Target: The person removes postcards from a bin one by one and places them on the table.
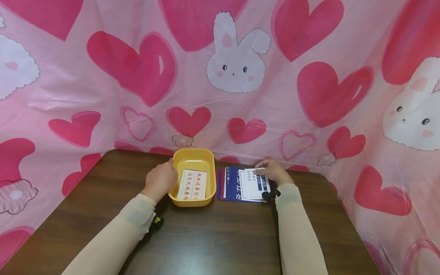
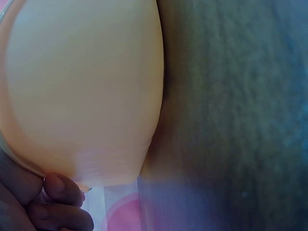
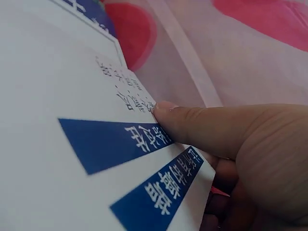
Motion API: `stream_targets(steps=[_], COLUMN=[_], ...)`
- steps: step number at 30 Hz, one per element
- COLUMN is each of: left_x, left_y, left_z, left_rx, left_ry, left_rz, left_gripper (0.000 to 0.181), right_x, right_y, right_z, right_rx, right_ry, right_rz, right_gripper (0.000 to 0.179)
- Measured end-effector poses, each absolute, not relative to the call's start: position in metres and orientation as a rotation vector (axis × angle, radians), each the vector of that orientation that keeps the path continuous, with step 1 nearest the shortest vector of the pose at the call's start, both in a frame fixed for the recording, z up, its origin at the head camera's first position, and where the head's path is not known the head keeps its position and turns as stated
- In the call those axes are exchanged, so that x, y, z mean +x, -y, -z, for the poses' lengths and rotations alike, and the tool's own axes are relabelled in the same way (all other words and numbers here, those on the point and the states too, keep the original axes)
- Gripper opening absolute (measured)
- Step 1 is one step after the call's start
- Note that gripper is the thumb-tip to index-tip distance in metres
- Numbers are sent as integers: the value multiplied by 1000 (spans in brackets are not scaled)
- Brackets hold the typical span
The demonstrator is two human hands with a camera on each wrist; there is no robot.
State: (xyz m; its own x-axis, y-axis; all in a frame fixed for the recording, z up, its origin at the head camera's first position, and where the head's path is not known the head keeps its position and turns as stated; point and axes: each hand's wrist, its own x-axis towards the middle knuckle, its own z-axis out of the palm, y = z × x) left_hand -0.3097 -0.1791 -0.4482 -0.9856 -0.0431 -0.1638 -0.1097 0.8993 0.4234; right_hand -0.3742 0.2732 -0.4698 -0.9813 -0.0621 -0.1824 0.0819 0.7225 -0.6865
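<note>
Just left of centre in the frame's lower half, your left hand (image 1: 161, 179) grips the left rim of a yellow tray (image 1: 192, 203) containing at least one printed card (image 1: 193, 185). Right of the tray, your right hand (image 1: 276, 173) pinches a white card (image 1: 254, 187) with blue bars, thumb on top, fingers beneath, over an overlapping row of blue cards (image 1: 232, 185). Best to steady the tray and keep that pinch light, so neighbouring cards don't slide along. The tray's raised right wall separates both groups; pink heart-patterned cloth (image 1: 237, 103) hangs behind the brown table (image 1: 220, 240).
</note>
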Motion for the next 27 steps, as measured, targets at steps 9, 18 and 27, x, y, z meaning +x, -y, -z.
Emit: stream_targets(steps=[9, 18, 27], left_x=[-311, -310, -309], left_y=[178, 178, 178], left_z=[448, 448, 448], left_rx=[-115, -120, -118], left_ry=[-2927, -2932, -2935], left_rz=[-659, -653, -654], left_gripper=[66, 66, 65], right_x=[-373, -371, -374], right_y=[-265, -260, -262], right_z=[474, 472, 475], right_rx=[8, 53, 43], right_ry=[-2785, -2786, -2805], right_rz=[979, 949, 1020], right_gripper=[33, 34, 29])
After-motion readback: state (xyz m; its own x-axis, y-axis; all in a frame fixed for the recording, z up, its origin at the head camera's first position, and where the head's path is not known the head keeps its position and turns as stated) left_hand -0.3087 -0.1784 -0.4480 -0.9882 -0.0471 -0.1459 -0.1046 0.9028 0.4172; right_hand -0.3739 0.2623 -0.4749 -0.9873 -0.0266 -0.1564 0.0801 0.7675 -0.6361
